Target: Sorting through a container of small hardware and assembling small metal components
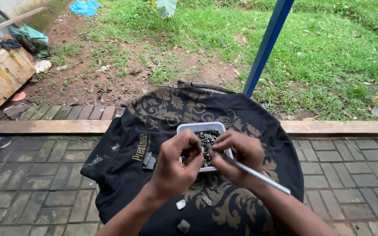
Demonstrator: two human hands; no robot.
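Hands [178, 164] [237, 155] meet over tray [189, 127]; blue pole [265, 46] stands behind.

Single head view, looking steeply down and forward, near cloth-covered table [123, 144], grass beyond.

Blue pole [265, 46], grass [329, 48], brick paving [36, 175], wooden crate [1, 78] (far left)

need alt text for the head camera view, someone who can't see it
Seen from above, a person's left hand and right hand meet over a small white tray of dark metal parts, the right hand holding a thin silver rod. The tray sits on a black cloth with gold patterns, with brick paving and grass beyond.
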